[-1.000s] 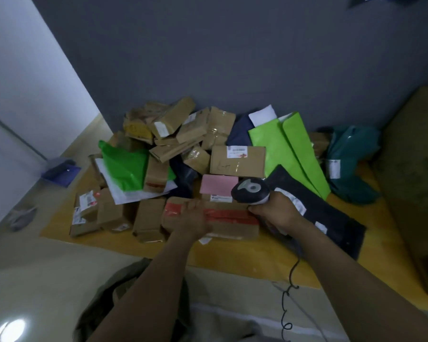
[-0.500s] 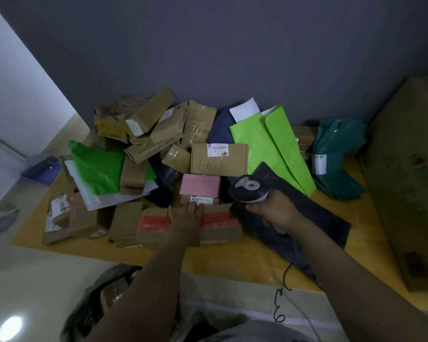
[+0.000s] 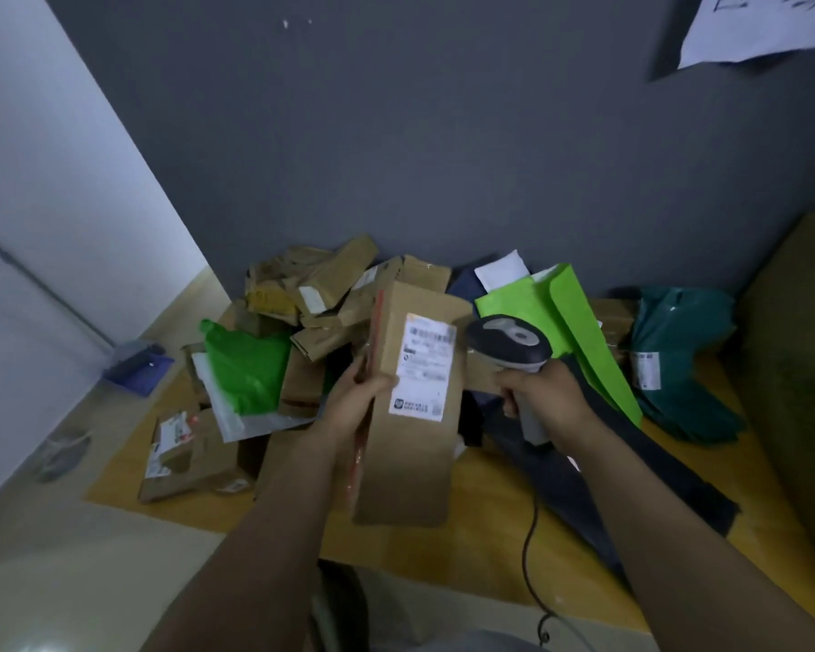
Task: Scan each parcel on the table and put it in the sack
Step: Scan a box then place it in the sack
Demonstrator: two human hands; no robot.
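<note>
My left hand [image 3: 356,402] grips a long brown cardboard parcel [image 3: 408,458] by its left edge and holds it upright above the table, its white shipping label [image 3: 424,367] facing me. My right hand [image 3: 549,397] grips the handle of a grey barcode scanner [image 3: 509,343], whose head sits just right of the label. The scanner's coiled cable [image 3: 532,548] hangs down over the table's front edge. The sack [image 3: 339,604] shows only as a dark shape at the bottom, between my arms.
A pile of brown boxes [image 3: 330,294], a green bag [image 3: 248,369], a lime envelope [image 3: 565,322], a teal bag [image 3: 678,360] and a dark mailer [image 3: 631,468] covers the yellow table [image 3: 481,543]. A large carton [image 3: 801,369] stands on the right. The grey wall [image 3: 443,134] is behind.
My left hand lifted the red-taped parcel off the table and stood it on end with the label toward me. My right hand raised the scanner beside the label.
</note>
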